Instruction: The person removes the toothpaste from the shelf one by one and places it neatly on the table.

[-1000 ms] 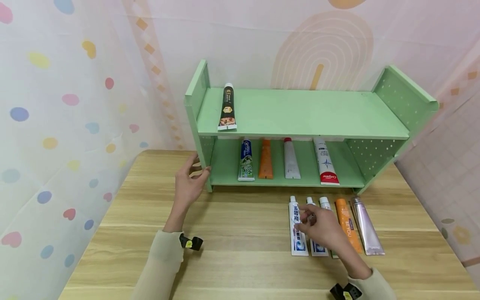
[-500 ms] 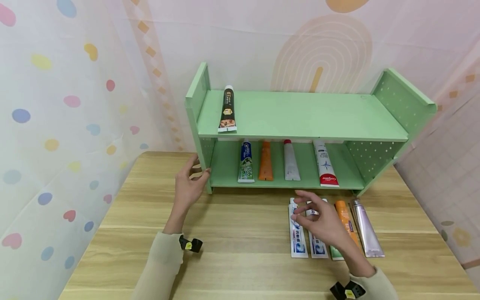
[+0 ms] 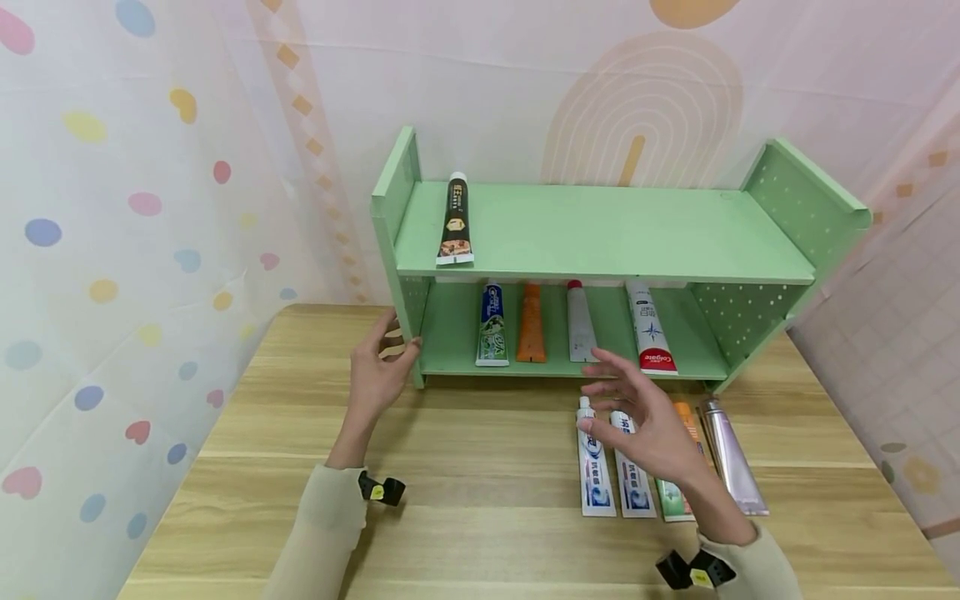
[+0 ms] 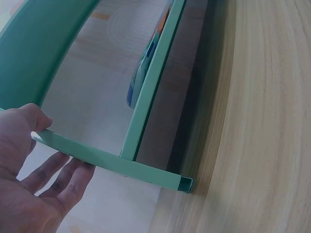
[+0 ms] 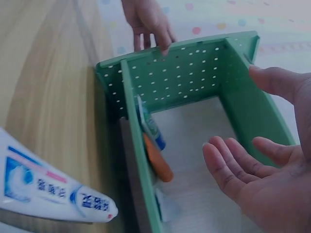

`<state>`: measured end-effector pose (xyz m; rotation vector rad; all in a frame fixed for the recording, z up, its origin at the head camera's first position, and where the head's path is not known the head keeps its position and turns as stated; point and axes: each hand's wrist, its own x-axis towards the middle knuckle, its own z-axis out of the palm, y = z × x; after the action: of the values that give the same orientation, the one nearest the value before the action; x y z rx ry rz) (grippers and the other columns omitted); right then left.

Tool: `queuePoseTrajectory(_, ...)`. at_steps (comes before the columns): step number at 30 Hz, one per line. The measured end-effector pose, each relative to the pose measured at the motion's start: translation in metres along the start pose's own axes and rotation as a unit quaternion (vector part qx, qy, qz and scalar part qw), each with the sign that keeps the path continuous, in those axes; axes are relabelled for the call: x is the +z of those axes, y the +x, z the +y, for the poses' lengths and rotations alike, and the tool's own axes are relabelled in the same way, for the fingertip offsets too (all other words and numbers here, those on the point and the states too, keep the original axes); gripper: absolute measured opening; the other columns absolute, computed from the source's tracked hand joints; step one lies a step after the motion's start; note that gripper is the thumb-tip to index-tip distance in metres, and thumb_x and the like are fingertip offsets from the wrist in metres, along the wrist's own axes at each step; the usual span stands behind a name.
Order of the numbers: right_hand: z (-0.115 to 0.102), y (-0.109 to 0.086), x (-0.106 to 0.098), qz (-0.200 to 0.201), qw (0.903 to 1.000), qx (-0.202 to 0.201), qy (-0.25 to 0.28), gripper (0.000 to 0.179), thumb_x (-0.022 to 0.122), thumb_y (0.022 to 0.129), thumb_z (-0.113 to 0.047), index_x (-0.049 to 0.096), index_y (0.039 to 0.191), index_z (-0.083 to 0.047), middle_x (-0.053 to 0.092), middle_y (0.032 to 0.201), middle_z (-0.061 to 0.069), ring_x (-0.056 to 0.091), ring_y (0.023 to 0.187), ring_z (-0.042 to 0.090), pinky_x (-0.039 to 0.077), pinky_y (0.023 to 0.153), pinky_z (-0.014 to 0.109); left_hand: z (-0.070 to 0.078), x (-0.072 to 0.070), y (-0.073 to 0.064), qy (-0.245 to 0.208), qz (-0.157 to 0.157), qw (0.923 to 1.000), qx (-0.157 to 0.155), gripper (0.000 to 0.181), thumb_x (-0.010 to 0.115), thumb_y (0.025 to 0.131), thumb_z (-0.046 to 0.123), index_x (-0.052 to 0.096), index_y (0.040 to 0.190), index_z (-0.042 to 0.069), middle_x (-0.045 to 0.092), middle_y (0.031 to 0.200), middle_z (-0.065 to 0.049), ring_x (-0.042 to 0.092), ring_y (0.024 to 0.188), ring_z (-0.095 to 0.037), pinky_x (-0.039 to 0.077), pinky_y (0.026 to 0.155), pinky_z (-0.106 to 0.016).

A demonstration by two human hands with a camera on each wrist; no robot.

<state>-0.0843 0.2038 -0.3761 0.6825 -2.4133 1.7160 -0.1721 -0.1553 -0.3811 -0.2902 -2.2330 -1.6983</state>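
My left hand (image 3: 378, 367) holds the left side panel of a green two-tier shelf (image 3: 600, 233), its thumb and fingers on opposite faces of the panel edge, as the left wrist view shows. Relaxed and holding nothing, my right hand (image 3: 648, 421) hovers over several toothpaste tubes on the table, its fingertips near the shelf's lower front edge. Below it lie a white-and-blue tube (image 3: 596, 475), a similar second tube (image 3: 636, 483) and a green-and-white tube (image 3: 675, 502). An orange tube (image 3: 685, 412), partly hidden by the hand, and a silvery-lilac tube (image 3: 735, 467) lie to the right.
A black tube (image 3: 455, 221) lies on the shelf's top tier at the left. On the lower tier are a blue-and-green tube (image 3: 492, 325), an orange tube (image 3: 532, 325), a silvery tube with a red cap (image 3: 581, 325) and a Colgate tube (image 3: 651, 325).
My right hand has risen from the tubes on the table towards the lower tier, its fingers spreading apart. The left hand stays on the panel.
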Motion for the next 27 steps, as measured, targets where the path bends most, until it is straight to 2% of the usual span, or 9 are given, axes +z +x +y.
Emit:
queuePoseTrajectory(3, -0.005, 0.003, -0.001, -0.002, 0.9998, -0.015, 0.013, 0.083, 0.077, 0.087, 0.003, 0.037, 0.157, -0.016, 0.055, 0.142, 0.015, 0.063, 0.119, 0.011, 0.056, 0.100, 0.026, 0.000, 0.000, 0.000, 0.003, 0.001, 1.0000, 0.001, 0.053, 0.064, 0.095, -0.002, 0.054, 0.147, 0.004, 0.058, 0.133, -0.036, 0.065, 0.108, -0.048, 0.056, 0.073, -0.008)
queuePoseTrajectory(12, -0.027, 0.016, -0.005, 0.001, 0.9988, -0.033, 0.037, 0.091, 0.077, 0.085, 0.007, 0.033, 0.160, -0.019, 0.052, 0.148, 0.007, 0.057, 0.130, 0.029, 0.053, 0.106, 0.023, 0.000, 0.000, -0.001, 0.007, 0.003, 1.0000, 0.000, 0.053, 0.064, 0.095, -0.002, 0.054, 0.146, 0.003, 0.058, 0.133, -0.037, 0.065, 0.107, -0.048, 0.055, 0.073, -0.007)
queuePoseTrajectory(20, -0.043, 0.028, -0.008, 0.004, 0.9982, -0.042, 0.042, 0.093, 0.076, 0.086, 0.007, 0.030, 0.161, -0.021, 0.048, 0.153, 0.007, 0.054, 0.135, 0.026, 0.050, 0.109, 0.024, -0.002, 0.000, -0.001, 0.008, 0.002, 1.0000, 0.001, 0.052, 0.064, 0.095, -0.002, 0.055, 0.146, 0.005, 0.058, 0.133, -0.035, 0.065, 0.108, -0.047, 0.056, 0.073, -0.008)
queuePoseTrajectory(27, -0.049, 0.037, -0.009, -0.008, 0.9971, -0.059, 0.047, 0.090, 0.074, 0.088, 0.007, 0.028, 0.162, -0.016, 0.045, 0.155, 0.008, 0.053, 0.136, 0.027, 0.050, 0.110, 0.025, -0.002, 0.000, 0.000, 0.009, 0.000, 1.0000, -0.002, 0.052, 0.064, 0.095, -0.001, 0.055, 0.146, 0.005, 0.058, 0.133, -0.034, 0.065, 0.108, -0.046, 0.056, 0.074, -0.008)
